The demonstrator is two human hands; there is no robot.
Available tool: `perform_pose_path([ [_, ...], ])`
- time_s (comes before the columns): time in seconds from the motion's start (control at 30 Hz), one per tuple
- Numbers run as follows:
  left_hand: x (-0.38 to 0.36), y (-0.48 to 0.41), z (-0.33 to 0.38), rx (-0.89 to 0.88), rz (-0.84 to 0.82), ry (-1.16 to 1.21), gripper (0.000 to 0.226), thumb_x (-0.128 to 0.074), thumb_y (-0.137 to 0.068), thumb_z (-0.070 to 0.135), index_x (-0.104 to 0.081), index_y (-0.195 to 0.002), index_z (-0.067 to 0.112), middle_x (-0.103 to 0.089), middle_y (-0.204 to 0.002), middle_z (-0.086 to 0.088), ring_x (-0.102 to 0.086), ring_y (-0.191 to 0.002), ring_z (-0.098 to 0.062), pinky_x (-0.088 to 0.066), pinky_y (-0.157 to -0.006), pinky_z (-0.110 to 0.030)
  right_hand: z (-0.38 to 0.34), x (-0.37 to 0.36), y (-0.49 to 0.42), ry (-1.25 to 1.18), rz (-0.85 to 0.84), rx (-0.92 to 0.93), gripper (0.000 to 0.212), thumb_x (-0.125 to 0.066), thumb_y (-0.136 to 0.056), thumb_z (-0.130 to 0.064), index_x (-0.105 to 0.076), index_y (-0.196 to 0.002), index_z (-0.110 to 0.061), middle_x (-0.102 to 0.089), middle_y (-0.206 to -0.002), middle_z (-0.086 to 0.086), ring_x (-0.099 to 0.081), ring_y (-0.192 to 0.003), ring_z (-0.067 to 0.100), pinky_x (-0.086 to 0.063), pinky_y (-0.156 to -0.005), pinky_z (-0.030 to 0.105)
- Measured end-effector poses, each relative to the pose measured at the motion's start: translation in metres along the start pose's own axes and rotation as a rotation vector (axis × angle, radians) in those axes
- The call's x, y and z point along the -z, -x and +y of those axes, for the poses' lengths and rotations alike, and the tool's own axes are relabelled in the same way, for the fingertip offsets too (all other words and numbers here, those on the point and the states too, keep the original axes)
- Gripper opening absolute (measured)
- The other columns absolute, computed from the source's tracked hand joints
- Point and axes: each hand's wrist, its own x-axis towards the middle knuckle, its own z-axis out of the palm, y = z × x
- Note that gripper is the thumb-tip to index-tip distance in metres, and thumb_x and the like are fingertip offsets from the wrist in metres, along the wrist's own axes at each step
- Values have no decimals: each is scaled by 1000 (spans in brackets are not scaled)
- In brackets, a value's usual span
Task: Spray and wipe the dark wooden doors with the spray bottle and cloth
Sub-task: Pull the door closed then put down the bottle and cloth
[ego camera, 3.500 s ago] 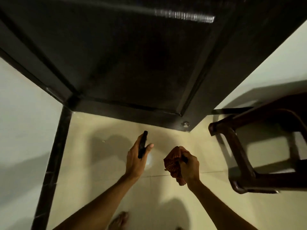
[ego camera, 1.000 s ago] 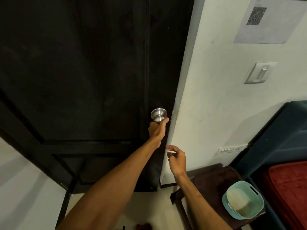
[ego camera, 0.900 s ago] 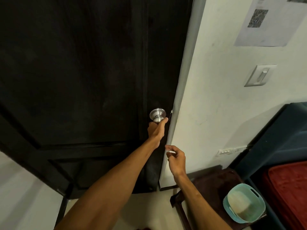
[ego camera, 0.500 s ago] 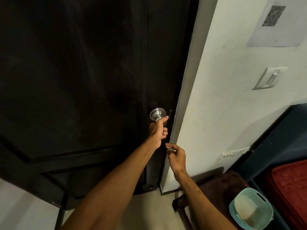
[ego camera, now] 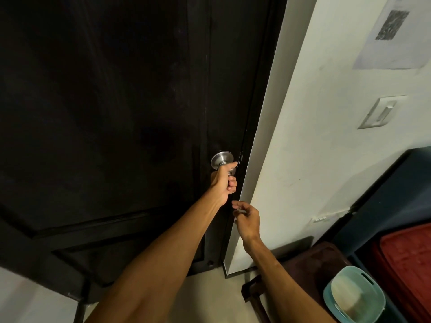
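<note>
Nearest, low right: one teal basin (ego camera: 352,299) on one dark stool (ego camera: 312,259), with one red cushion (ego camera: 410,259) alongside.

Further out: right hand (ego camera: 248,219), hovering just beside the door's edge. Fingers curled, thumb and forefinger drawn close. Cannot tell whether pinching something small or nothing at all.

Just beyond: left hand (ego camera: 223,183), wrapped round the one steel knob (ego camera: 221,159), fingers curled under, thumb over the top.

Behind that: one dark wooden door (ego camera: 112,108), latch edge close against the corner of the white wall (ego camera: 326,164). Cannot tell whether latched or a crack ajar.

Farthest, on the wall: one light switch (ego camera: 382,111), one sheet of paper (ego camera: 396,38).

Spray bottle: none in view. Cloth: none in view. Hands: two.

Step, by judgement: handling the door by its knob, opening or closing, not spraying or wiping.

Next move, by judgement: a turn of the knob and a steady swing, minding the right hand near the closing edge. Then fetching bottle and cloth, with one hand for the trigger and one for the wipe.
</note>
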Motion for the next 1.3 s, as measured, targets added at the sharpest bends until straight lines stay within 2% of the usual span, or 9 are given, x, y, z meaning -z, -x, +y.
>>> perform_pose_path([
  [0.23,4,8,5,-3,-69,-23,23,-73,-93,26,-60,-105,11,-40,-57,3,-37,-45,-8,-27,-40,-19,-15,-5,13,8,-22,49,35,-52,-97,11,-73,-116,-10,-71,-111,-5,-65,-110,12,-53,-106,45],
  [0.4,6,13,5,-53,-24,-111,42,-77,-91,32,-58,-119,6,-49,-62,1,-46,-50,-9,-35,-44,-19,-23,6,31,54,-70,92,40,-52,-96,13,-71,-121,-12,-69,-118,-5,-62,-114,8,-50,-110,34],
  [0.57,21,23,2,-125,45,-279,68,-77,-88,49,-52,-136,8,-70,-94,-11,-69,-72,-19,-52,-59,-28,-33,21,33,129,-92,146,47,-53,-97,10,-65,-134,-16,-61,-115,-12,-63,-108,11,-54,-94,22],
  [0.7,41,48,4,-199,106,-452,64,-68,-94,55,-52,-140,13,-72,-110,-12,-74,-93,-23,-56,-69,-31,-47,22,39,116,-145,179,48,-55,-97,7,-63,-137,-19,-59,-128,-9,-60,-117,11,-51,-100,23],
  [0.9,63,126,-4,-374,212,-669,61,-68,-96,50,-45,-143,19,-65,-116,-1,-66,-106,-18,-53,-84,-32,-57,45,70,167,-229,288,45,-57,-98,6,-61,-138,-14,-59,-138,4,-58,-124,18,-50,-109,36],
  [1.0,84,162,-31,-510,249,-832,60,-70,-96,45,-45,-144,18,-60,-133,-4,-61,-116,-19,-50,-85,-26,-39,61,87,274,-255,371,47,-61,-97,4,-58,-141,-12,-57,-142,6,-56,-127,22,-50,-109,37],
  [1.07,105,180,-59,-587,278,-940,62,-70,-97,43,-44,-147,19,-54,-146,-5,-56,-127,-20,-51,-98,-33,-15,68,98,359,-274,406,50,-63,-96,2,-56,-144,-13,-55,-145,7,-56,-130,24,-49,-111,40],
  [1.23,166,207,-158,-534,331,-1170,75,-68,-98,43,-31,-160,19,-35,-165,-6,-35,-151,-23,-36,-120,-43,68,76,137,526,-405,302,67,-64,-97,-2,-40,-157,-18,-41,-159,8,-41,-145,26,-35,-114,28],
  [1.3,196,209,-201,-468,335,-1238,80,-68,-98,43,-28,-162,17,-30,-168,-9,-31,-154,-26,-34,-122,-48,107,73,152,603,-467,250,74,-64,-96,-2,-32,-160,-20,-35,-163,9,-35,-149,28,-33,-118,33],
])
